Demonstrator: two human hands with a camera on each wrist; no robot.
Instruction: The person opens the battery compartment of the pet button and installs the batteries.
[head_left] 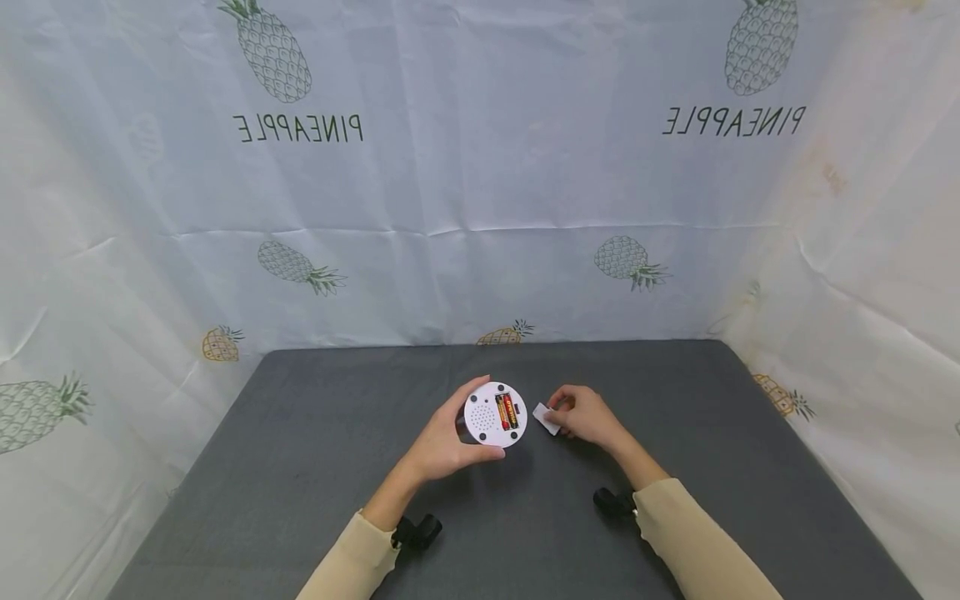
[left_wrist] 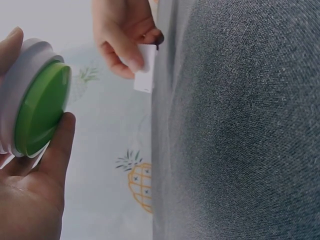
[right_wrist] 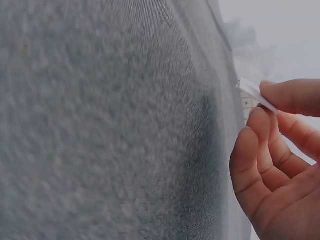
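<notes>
My left hand [head_left: 437, 443] grips a round white button device [head_left: 480, 431] by its rim, above the table. Its underside faces me, showing small dark feet, a patch of speaker holes and an uncovered battery slot with two red-and-black batteries [head_left: 507, 411] side by side. In the left wrist view the other face is a green dome [left_wrist: 44, 110]. To the right of the device, my right hand [head_left: 588, 414] pinches a small white battery cover [head_left: 546, 419] between thumb and fingers. The cover [right_wrist: 256, 93] appears nearly edge-on in the right wrist view, apart from the device.
A dark grey cloth-covered table [head_left: 315, 467] lies beneath both hands. Behind it and along its sides hangs a white curtain [head_left: 480, 183] printed with pineapples. Each wrist carries a black camera, one by the left sleeve [head_left: 352, 554], one by the right sleeve [head_left: 697, 537].
</notes>
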